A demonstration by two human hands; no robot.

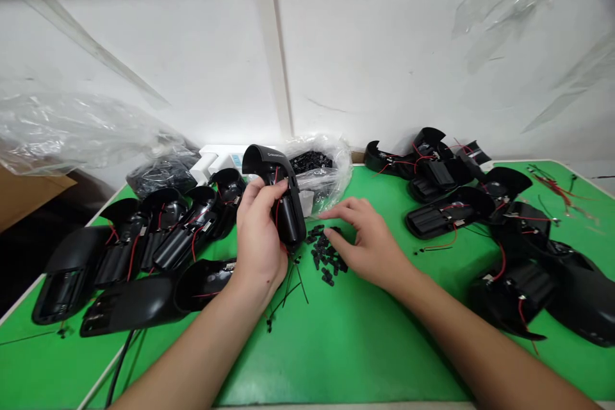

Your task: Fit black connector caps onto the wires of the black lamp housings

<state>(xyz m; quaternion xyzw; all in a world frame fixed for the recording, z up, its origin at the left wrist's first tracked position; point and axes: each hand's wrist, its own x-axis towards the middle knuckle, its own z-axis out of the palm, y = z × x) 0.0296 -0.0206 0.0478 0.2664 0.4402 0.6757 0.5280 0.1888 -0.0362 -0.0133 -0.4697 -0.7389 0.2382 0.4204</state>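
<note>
My left hand (pixel 262 224) is wrapped round a black curved plastic housing (pixel 293 211), held tilted up above the table with a red wire inside. My right hand (pixel 365 240) is beside a loose pile of small black plastic pieces (pixel 324 250). Its thumb and index finger are apart, with nothing visible between them. Whether its fingertips touch the pieces I cannot tell. Thin black wires with small ends (pixel 283 301) lie below the held housing. Behind the pile, a clear plastic bag (pixel 336 186) holds more small black parts.
Several similar black housings with red wires (pixel 163 230) lie on the left of the green table (pixel 336 346). More housings (pixel 446 211) are spread on the right. Loose red and black wires (pixel 557 186) lie at the far right. A white wall (pixel 384 45) stands behind.
</note>
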